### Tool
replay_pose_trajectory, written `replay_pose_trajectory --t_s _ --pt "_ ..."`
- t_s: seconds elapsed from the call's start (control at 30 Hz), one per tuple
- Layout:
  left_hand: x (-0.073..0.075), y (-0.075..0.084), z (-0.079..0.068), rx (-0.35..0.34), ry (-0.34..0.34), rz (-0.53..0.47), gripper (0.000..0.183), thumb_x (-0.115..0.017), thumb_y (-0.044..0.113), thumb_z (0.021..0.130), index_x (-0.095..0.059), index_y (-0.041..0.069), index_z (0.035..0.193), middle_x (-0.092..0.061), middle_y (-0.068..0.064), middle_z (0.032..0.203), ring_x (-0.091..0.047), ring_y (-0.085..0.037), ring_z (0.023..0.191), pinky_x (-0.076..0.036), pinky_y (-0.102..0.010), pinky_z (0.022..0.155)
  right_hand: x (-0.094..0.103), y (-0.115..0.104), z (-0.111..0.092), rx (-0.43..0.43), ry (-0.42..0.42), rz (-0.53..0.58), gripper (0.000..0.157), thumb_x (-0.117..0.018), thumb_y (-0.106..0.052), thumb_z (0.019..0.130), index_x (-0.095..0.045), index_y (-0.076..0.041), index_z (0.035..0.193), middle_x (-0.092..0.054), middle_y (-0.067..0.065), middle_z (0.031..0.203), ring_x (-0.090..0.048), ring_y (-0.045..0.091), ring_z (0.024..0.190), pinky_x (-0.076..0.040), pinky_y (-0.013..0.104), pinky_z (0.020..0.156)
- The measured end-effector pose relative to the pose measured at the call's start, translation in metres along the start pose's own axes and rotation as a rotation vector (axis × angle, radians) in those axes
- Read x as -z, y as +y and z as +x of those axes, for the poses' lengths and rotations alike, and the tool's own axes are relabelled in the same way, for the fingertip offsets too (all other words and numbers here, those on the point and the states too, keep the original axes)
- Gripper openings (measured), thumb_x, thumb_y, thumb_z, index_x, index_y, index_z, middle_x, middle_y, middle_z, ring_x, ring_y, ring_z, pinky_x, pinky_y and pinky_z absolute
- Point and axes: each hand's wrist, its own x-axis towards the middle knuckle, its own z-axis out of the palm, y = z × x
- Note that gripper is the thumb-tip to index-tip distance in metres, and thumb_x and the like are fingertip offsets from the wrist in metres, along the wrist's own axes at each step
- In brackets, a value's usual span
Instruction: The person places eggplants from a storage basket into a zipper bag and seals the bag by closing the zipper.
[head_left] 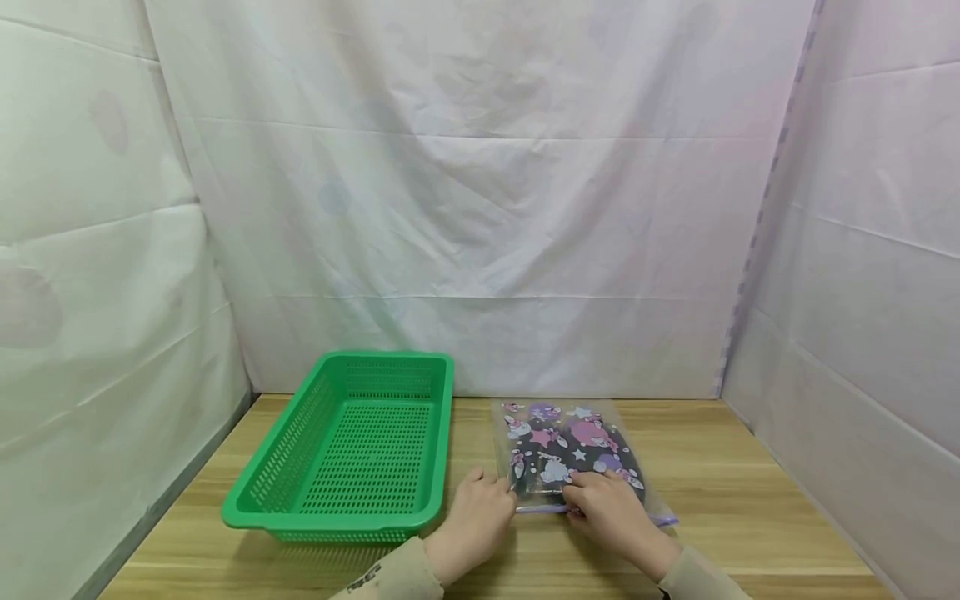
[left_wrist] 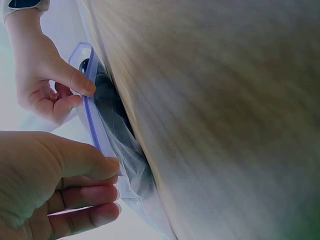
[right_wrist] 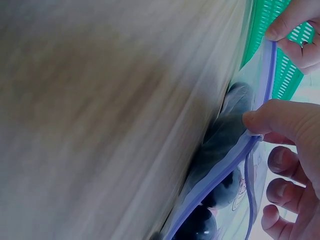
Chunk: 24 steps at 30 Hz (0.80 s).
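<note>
A clear zip bag (head_left: 581,454) printed with pink, purple and white cartoon figures and stars lies on the wooden table. Dark, rounded items (right_wrist: 222,191) fill it; their kind is hidden by the print and film. My left hand (head_left: 477,517) pinches the left end of the purple zip edge (left_wrist: 91,120) between thumb and index finger. Farther right along that edge, my right hand (head_left: 611,510) pinches the zip slider (right_wrist: 255,135). Between the two hands the zip strips lie together. Past the right hand they stand parted, with the dark items showing in the gap.
A green plastic basket (head_left: 447,433) with slotted walls stands left of the bag, close by my left hand. The wooden table (head_left: 720,500) extends to the right of the bag. White cloth (head_left: 480,208) hangs behind and along both sides.
</note>
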Motion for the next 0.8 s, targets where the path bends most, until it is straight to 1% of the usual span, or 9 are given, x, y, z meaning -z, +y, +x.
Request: replay_pose_trajectory --t_s 0.17,0.37,0.43,0.53,0.57,0.63,0.8 --pt "-0.0013 0.0002 0.0003 0.007 -0.010 -0.010 0.009 -0.065 0.019 0.062 -0.058 0.019 0.057 -0.048 0.005 0.058 -0.041 -0.012 0.048 -0.022 -0.027 0.053 0.0008 0.0009 -0.0004 -0.004 -0.004 0.006 0.040 -0.075 -0.022 0.057 -0.036 -0.024 0.056 -0.037 -0.016 0.063 -0.051 0.007 0.064 -0.024 0.025 0.052" --pt "-0.0023 0.0006 0.0001 0.014 -0.038 -0.020 0.008 -0.066 0.021 0.063 -0.059 0.019 0.059 -0.050 0.005 0.059 -0.043 -0.012 0.050 -0.023 -0.028 0.053 0.0009 0.0018 -0.0014 -0.013 -0.034 0.006 0.039 -0.075 -0.024 0.058 -0.036 -0.025 0.057 -0.036 -0.015 0.063 -0.049 0.007 0.061 -0.026 0.026 0.052" --pt "-0.0024 0.0006 0.0002 0.014 -0.043 -0.023 0.008 -0.066 0.021 0.064 -0.060 0.019 0.059 -0.051 0.005 0.060 -0.043 -0.012 0.050 -0.023 -0.028 0.053 0.0009 0.0023 -0.0017 -0.015 -0.036 0.003 0.039 -0.075 -0.024 0.059 -0.037 -0.025 0.057 -0.039 -0.015 0.063 -0.051 0.008 0.063 -0.029 0.028 0.053" --pt "-0.0022 0.0008 0.0002 0.016 -0.053 -0.031 0.008 -0.065 0.021 0.065 -0.060 0.019 0.060 -0.051 0.005 0.061 -0.044 -0.013 0.051 -0.024 -0.028 0.053 0.0015 0.0027 -0.0026 -0.017 -0.037 0.004 0.038 -0.075 -0.024 0.059 -0.037 -0.024 0.057 -0.042 -0.014 0.064 -0.054 0.009 0.065 -0.031 0.029 0.054" --pt "-0.0020 0.0010 0.0002 0.017 -0.057 -0.036 0.008 -0.066 0.020 0.065 -0.060 0.019 0.060 -0.052 0.005 0.061 -0.044 -0.013 0.051 -0.024 -0.028 0.053 0.0017 0.0028 -0.0028 -0.015 -0.034 0.003 0.038 -0.075 -0.024 0.059 -0.037 -0.024 0.057 -0.043 -0.014 0.065 -0.056 0.010 0.069 -0.031 0.029 0.054" --pt "-0.0017 0.0012 0.0002 0.020 -0.067 -0.044 0.008 -0.066 0.020 0.065 -0.060 0.019 0.060 -0.052 0.005 0.061 -0.044 -0.013 0.051 -0.025 -0.028 0.053 0.0021 0.0030 -0.0033 -0.013 -0.031 0.003 0.038 -0.075 -0.024 0.059 -0.038 -0.024 0.057 -0.045 -0.014 0.066 -0.057 0.010 0.071 -0.031 0.029 0.055" --pt "-0.0014 0.0013 0.0007 0.030 -0.101 -0.057 0.009 -0.066 0.021 0.066 -0.060 0.020 0.060 -0.052 0.005 0.062 -0.045 -0.013 0.053 -0.026 -0.028 0.053 0.0028 0.0038 -0.0039 -0.012 -0.026 -0.002 0.037 -0.075 -0.025 0.059 -0.038 -0.025 0.057 -0.043 -0.015 0.066 -0.052 0.007 0.064 -0.026 0.026 0.054"
